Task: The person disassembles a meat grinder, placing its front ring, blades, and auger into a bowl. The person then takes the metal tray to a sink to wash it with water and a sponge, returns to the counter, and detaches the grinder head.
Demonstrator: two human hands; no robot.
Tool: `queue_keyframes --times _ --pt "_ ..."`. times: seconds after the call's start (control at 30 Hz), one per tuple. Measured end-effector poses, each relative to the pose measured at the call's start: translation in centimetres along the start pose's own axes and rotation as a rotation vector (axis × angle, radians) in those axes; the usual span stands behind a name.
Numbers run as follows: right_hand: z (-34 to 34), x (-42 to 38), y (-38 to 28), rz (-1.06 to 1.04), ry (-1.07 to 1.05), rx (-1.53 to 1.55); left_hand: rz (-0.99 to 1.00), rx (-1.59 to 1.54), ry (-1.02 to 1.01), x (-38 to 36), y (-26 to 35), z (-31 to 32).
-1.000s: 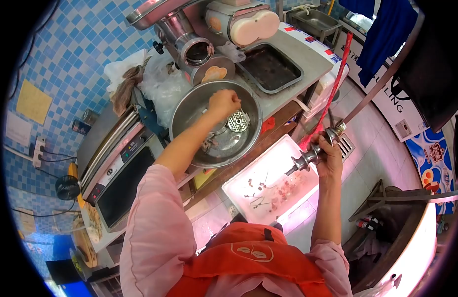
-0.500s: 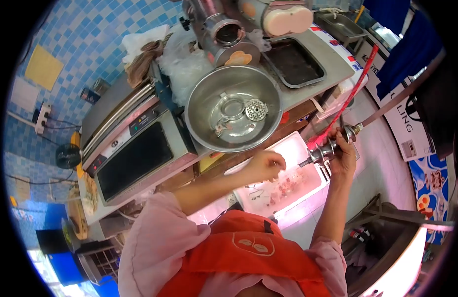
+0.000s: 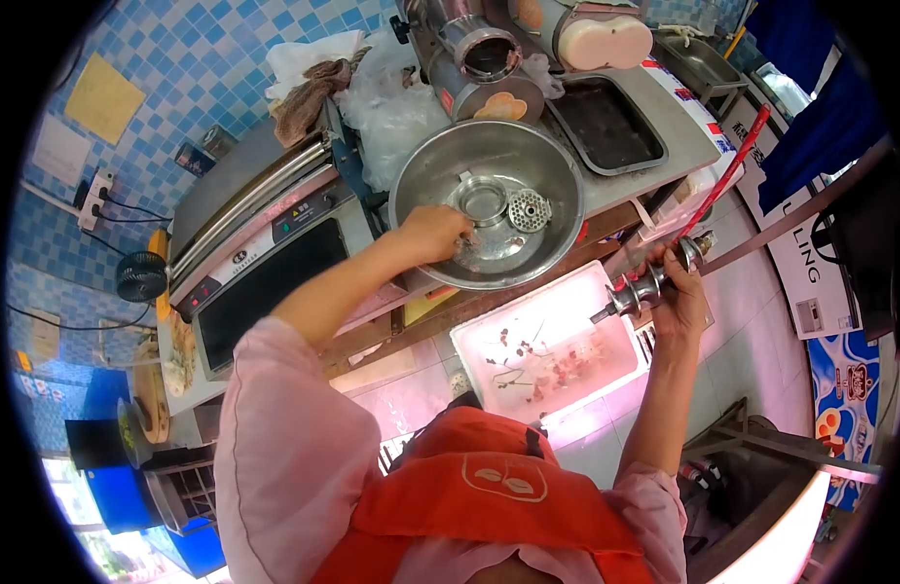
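My right hand [image 3: 679, 297] is wrapped round a metal meat grinder auger [image 3: 642, 292], held out over the right side of a white bin. My left hand [image 3: 436, 234] is inside the left rim of a steel bowl [image 3: 411, 165], its fingers curled together and pointing down where scraps lay; what they hold, if anything, is hidden. In the bowl, near my left fingers, lie a metal ring [image 3: 482, 200] and a perforated grinder plate [image 3: 530, 210]. Behind the bowl stands the meat grinder [image 3: 491, 56], its round mouth uncovered.
Below, the white bin [image 3: 459, 341] contains reddish scraps. A flat electric griddle [image 3: 265, 292] stands left of the bowl, a dark tray [image 3: 608, 125] right of it. Plastic bags [image 3: 391, 127] lie behind the griddle. A red-wrapped pole [image 3: 727, 170] slants up beside the auger.
My left hand has moved from above the bin up and left into the bowl. The auger stays in my right hand. The view has shifted slightly.
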State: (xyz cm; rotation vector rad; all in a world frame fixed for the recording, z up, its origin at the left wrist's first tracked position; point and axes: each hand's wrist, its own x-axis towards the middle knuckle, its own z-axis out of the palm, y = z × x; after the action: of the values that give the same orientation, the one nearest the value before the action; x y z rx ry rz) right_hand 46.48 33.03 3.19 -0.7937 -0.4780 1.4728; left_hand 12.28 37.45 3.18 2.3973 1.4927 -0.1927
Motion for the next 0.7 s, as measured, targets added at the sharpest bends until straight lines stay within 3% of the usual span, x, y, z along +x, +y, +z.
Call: queue_keyframes --times 0.1,0.2,0.37,0.6,0.7 --pt "0.4 -0.2 0.3 -0.014 -0.010 0.010 0.079 0.108 -0.146 2.3 -1.8 0.8" --pt "0.2 -0.4 0.3 -0.004 -0.006 -0.003 0.298 0.279 -0.151 3.2 -2.1 1.5" --pt "-0.4 -0.2 0.3 -0.021 0.104 -0.008 0.327 0.384 -0.125 3.6 -2.4 2.2" --pt "-0.4 -0.5 -0.1 -0.024 0.051 -0.010 0.342 0.351 -0.015 3.6 0.0 1.7" --pt "0.1 -0.3 -0.4 -0.013 -0.014 -0.010 0.443 0.417 -0.065 5.2 -0.7 3.2"
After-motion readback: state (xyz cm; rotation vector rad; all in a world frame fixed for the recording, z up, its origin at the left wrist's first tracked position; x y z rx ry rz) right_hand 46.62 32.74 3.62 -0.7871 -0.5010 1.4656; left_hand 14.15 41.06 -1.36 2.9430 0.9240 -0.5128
